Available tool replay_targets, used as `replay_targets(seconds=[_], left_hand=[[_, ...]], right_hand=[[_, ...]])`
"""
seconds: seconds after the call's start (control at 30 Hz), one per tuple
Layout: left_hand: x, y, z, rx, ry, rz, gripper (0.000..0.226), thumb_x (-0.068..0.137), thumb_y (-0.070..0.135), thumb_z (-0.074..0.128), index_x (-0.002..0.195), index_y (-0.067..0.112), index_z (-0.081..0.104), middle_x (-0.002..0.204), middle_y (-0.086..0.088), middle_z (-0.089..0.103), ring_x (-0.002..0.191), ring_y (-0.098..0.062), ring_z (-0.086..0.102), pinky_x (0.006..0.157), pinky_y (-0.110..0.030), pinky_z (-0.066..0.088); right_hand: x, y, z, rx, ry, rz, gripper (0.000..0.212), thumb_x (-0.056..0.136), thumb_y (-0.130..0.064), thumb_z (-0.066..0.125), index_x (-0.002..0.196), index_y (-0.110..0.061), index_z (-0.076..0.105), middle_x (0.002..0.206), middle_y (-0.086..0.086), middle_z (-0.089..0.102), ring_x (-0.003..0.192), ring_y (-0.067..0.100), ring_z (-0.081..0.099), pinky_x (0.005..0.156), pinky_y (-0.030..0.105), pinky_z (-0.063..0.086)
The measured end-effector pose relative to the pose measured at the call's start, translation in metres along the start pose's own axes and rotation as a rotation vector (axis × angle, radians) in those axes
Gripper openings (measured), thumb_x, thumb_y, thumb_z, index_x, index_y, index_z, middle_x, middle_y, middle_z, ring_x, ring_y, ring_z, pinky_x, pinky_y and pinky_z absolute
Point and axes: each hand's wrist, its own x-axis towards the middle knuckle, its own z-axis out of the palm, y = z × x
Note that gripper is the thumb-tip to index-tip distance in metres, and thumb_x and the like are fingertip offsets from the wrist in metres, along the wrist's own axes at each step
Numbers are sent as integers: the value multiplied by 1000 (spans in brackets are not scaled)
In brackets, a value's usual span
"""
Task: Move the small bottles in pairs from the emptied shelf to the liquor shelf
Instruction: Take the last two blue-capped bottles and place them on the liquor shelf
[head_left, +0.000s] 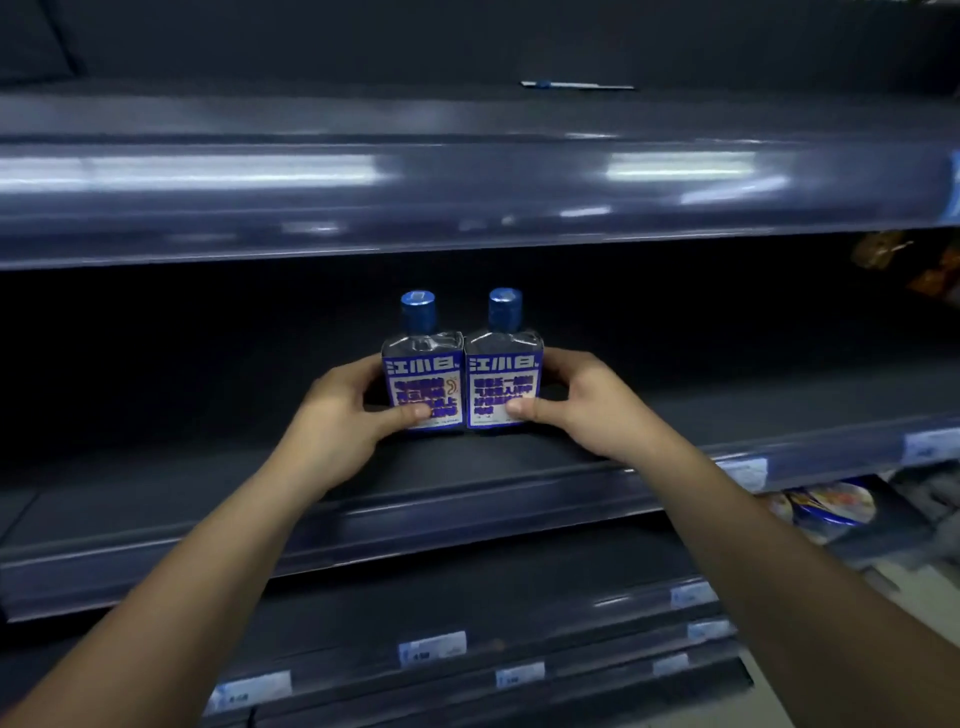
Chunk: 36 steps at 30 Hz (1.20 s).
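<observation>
The person stands close before the rack and both bare forearms are stretched forward, coming from the low corners of the view and running inward so that the hands almost meet in the middle. The left hand (337, 415) grips the left bottle (423, 376): its thumb (410, 413) lies flat across the low part of the front label, and the other fingers curl round the outer side and go behind the bottle, where I cannot see their tips. The right hand (587, 410) holds the right bottle (504, 376) in the mirrored way, with the thumb pressed on the low part of the label and the fingers bent round the outer right side. Both wrists are nearly straight and the backs of the hands face up and outward. The two bottles are upright and touch each other side by side, each with a blue cap on top and a blue and white label facing the person. They are on the dark middle shelf (208, 499), set back from its front edge; their bottoms are at the level of the shelf board, but I cannot tell if they rest on it or are lifted a little. Above them hangs the shiny front rail of the upper shelf (467, 182). On the lower rails there are small price tags (431, 647), and at the right, lower down, lie some round tubs (831, 509), well apart from the hands.
</observation>
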Motion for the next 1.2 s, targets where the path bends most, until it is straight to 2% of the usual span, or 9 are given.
replay_targets(seconds=[0.13,0.33,0.47,0.6,0.73,0.9,0.97,1.07,1.2], left_hand=[[-5,22,17,-82,-79,80,32,82,10,80,103,32,70,100,16,78,96,-9,74,87,-29,59],[-18,59,84,-186,-258,139,37,78,19,82,113,27,72,111,9,78,106,-13,72,102,-43,52],[-27,92,151,-215,-371,166,39,80,11,83,114,26,72,113,8,77,109,-11,72,104,-45,52],[-42,143,237,-211,-470,231,36,76,19,82,107,35,74,111,9,78,106,-11,72,104,-47,52],[-64,201,344,-255,-599,272,37,73,25,84,109,29,74,111,5,78,106,-15,73,101,-51,54],[-111,283,494,-308,-783,364,43,70,38,81,112,32,74,113,6,78,108,-16,72,100,-52,54],[-132,313,552,-326,-839,408,46,69,38,81,112,22,74,111,6,78,106,-13,71,100,-44,55],[-160,357,631,-376,-936,400,45,65,34,82,107,19,74,105,4,79,97,-9,72,89,-27,58],[-185,412,726,-415,-1123,380,38,72,7,84,107,19,73,102,2,80,95,-8,72,72,-21,59]], right_hand=[[-34,-5,-20,96,58,25,34,88,-8,78,115,-27,70,116,-9,77,113,7,70,104,24,50],[-123,9,-61,251,186,154,39,88,1,75,117,-25,68,116,-7,78,108,9,74,93,22,57],[-187,30,-101,297,315,204,40,86,9,73,114,-19,68,108,-5,80,103,12,74,94,31,60],[-270,49,-158,352,442,234,38,86,11,71,115,-13,69,108,2,79,101,17,74,91,37,62],[-370,67,-229,334,592,269,36,87,10,71,113,-15,70,106,5,80,97,16,75,87,34,63],[-513,94,-319,247,762,348,33,89,6,71,118,-9,71,110,13,79,97,19,72,85,41,62],[-568,101,-348,225,832,386,30,90,6,70,117,-8,71,110,15,78,96,18,71,78,33,60],[-641,109,-389,207,945,437,28,91,4,70,116,-8,71,109,14,78,95,17,72,76,29,60],[-720,121,-437,178,1091,492,28,90,5,71,112,-12,72,105,9,79,94,15,73,77,32,61]])
